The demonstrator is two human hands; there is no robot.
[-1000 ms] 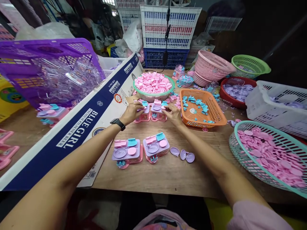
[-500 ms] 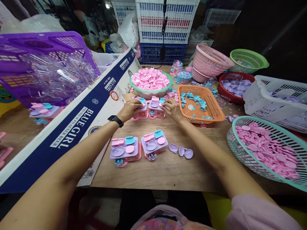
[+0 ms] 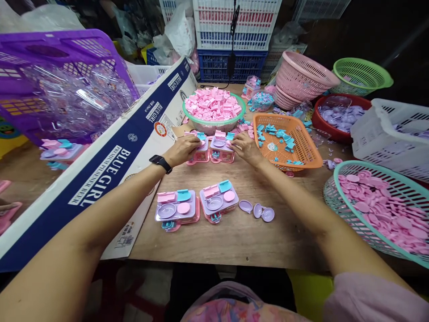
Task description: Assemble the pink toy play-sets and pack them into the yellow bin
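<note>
Both hands work at the far pair of toy sets, which stand side by side on the wooden table point(image 3: 234, 243) just in front of the green-rimmed bowl point(image 3: 214, 122).

1. Our left hand point(image 3: 182, 150) is curled over the left toy set point(image 3: 202, 155), fingers closed on its top.
2. Our right hand point(image 3: 246, 147) lies with bent fingers against the right toy set point(image 3: 221, 151); we cannot tell whether it grips.

Containers and contents:
- The green-rimmed bowl is heaped with pink blocks point(image 3: 213, 105).
- The orange basket point(image 3: 303, 163), just right of our right hand, holds scattered blue pieces point(image 3: 279, 136).
- The red bowl point(image 3: 317, 126) holds purple dishes.
- The teal basket point(image 3: 335, 190), at the right edge, holds pink discs point(image 3: 385, 208).
- The purple crate point(image 3: 60, 44), tilted at the left, holds clear plastic shells.
- The white crate point(image 3: 378, 143) stands behind the teal basket.

Two finished sets point(image 3: 177, 209) lie nearer to us, with three small purple dishes point(image 3: 256, 209) just beside them. A Blue Girl carton point(image 3: 110, 165) lies flat at the left.
</note>
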